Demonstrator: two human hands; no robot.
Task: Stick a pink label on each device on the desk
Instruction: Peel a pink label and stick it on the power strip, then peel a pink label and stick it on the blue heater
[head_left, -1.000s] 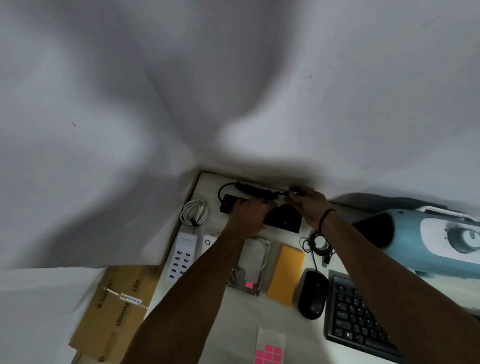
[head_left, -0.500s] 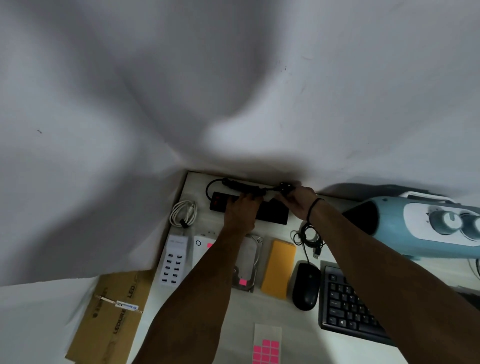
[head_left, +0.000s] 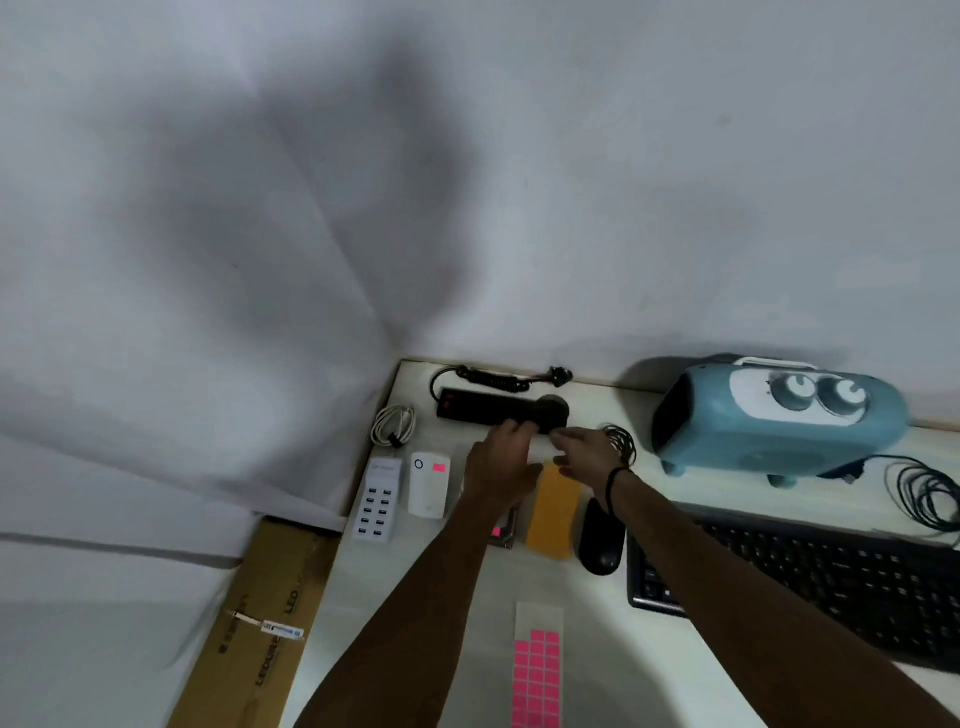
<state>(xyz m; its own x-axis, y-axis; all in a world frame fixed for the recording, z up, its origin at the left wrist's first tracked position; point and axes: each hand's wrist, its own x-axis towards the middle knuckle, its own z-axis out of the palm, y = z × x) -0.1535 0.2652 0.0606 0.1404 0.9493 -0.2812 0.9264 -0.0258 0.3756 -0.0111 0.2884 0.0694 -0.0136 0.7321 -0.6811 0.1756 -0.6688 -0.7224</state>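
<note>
**Labels: two on for sure, most devices left**

Pink label visible on the white adapter (head_left: 430, 484); another pink label (head_left: 496, 532) on the hard drive (head_left: 506, 530) mostly hidden under my left arm; no label seen on the USB charger (head_left: 378, 500), orange power bank (head_left: 552, 512), mouse (head_left: 601, 538), keyboard (head_left: 810, 577) or blue speaker (head_left: 779, 415); power strip (head_left: 488, 406) at the desk's back edge, label there not visible, can't tell; label sheet (head_left: 536, 670) lies near me with plenty of pink squares left; my left hand (head_left: 501, 462) and right hand (head_left: 589, 452) sit close together just in front of the strip's right end, fingers loose; can't tell whether either pinches a label, blur; judging maybe a third done at best.
</note>
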